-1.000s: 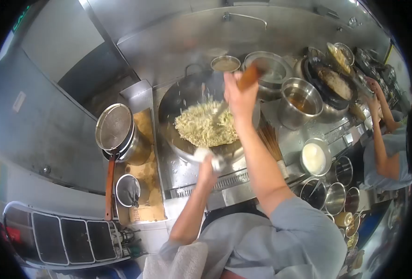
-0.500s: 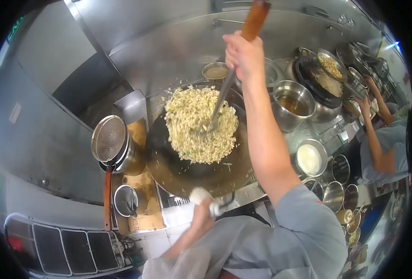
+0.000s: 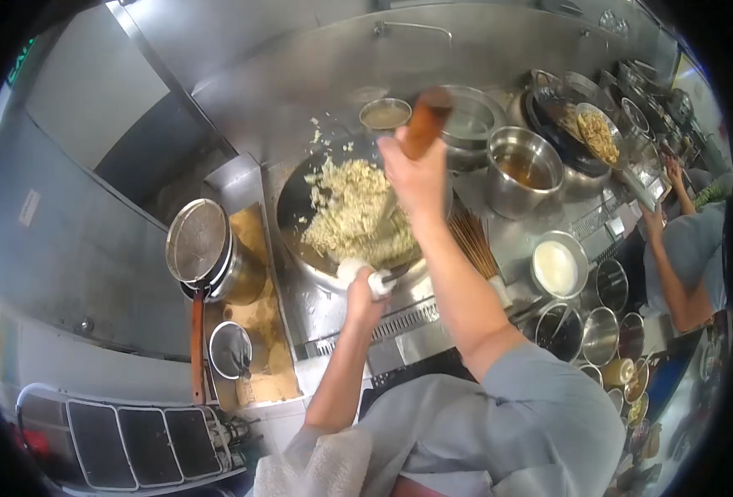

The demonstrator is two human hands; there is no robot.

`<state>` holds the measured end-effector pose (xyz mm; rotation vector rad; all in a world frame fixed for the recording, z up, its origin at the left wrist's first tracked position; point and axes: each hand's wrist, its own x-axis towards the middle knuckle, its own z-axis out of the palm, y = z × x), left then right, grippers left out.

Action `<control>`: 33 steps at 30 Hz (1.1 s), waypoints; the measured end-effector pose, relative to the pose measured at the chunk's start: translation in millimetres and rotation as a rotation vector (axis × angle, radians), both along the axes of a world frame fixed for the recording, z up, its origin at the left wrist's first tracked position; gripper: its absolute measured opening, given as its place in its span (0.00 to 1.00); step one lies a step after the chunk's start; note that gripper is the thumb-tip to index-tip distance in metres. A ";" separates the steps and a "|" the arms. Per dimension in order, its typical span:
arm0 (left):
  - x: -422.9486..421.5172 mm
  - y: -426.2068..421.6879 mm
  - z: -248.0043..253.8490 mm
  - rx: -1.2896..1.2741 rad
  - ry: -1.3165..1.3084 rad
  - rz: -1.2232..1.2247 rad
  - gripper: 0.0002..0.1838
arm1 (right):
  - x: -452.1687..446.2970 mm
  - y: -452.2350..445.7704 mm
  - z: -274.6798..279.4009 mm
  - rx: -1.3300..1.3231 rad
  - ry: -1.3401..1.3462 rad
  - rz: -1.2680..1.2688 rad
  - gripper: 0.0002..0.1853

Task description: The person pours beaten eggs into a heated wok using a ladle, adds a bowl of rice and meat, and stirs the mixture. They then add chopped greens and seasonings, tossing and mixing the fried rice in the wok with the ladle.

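My right hand [image 3: 417,180] is closed around the thick wooden handle of a wok ladle [image 3: 429,120]. Its metal end is blurred and partly hidden in the fried rice [image 3: 356,207]. The rice sits loosely heaped in a dark wok [image 3: 294,199], and a few grains are in the air near the far rim. With a white cloth [image 3: 352,269] in its grip, my left hand [image 3: 366,300] holds the wok's handle [image 3: 396,272] at the near side.
To the left stand a mesh strainer [image 3: 197,240] over a pot and a small metal pot [image 3: 231,351]. A bamboo brush [image 3: 472,240], a pot of brown liquid [image 3: 524,170] and a bowl of white liquid [image 3: 555,268] are on the right. A co-worker [image 3: 679,257] handles another wok.
The wok has shifted away from me and tilted, and the rice has moved with it. My right hand has come lower and nearer; my left hand has gone forward with the wok handle.
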<state>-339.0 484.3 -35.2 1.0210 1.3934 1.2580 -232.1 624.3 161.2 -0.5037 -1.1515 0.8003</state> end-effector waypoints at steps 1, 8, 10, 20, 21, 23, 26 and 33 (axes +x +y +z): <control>2.4 7.5 -23.2 -0.102 -0.268 0.093 0.12 | -0.7 22.7 -6.7 -0.030 0.008 0.004 0.14; 16.4 -54.0 27.7 -0.304 -0.786 0.187 0.11 | 39.4 7.7 54.3 -0.099 0.142 0.265 0.16; 3.8 -5.7 19.6 -0.179 -0.338 0.025 0.09 | 21.1 -9.9 20.1 -0.100 0.098 0.042 0.16; 5.8 -36.7 18.1 -0.314 -0.733 0.261 0.13 | 189.9 -79.5 -34.3 -0.245 -0.690 0.287 0.36; -1.0 -11.6 11.3 -0.262 -0.753 0.264 0.11 | 191.0 -100.1 -50.5 -0.418 -0.626 0.465 0.34; -16.3 25.0 -4.3 -0.199 -0.744 0.173 0.12 | 181.0 -124.3 -81.1 -0.617 -0.397 0.681 0.32; -28.1 11.9 0.4 -0.228 -0.845 0.116 0.16 | 121.8 -164.0 -96.8 -0.961 0.043 0.536 0.28; -46.0 -113.5 5.8 -0.361 -0.342 0.006 0.16 | 106.4 -128.9 -76.9 -1.271 -0.128 0.692 0.26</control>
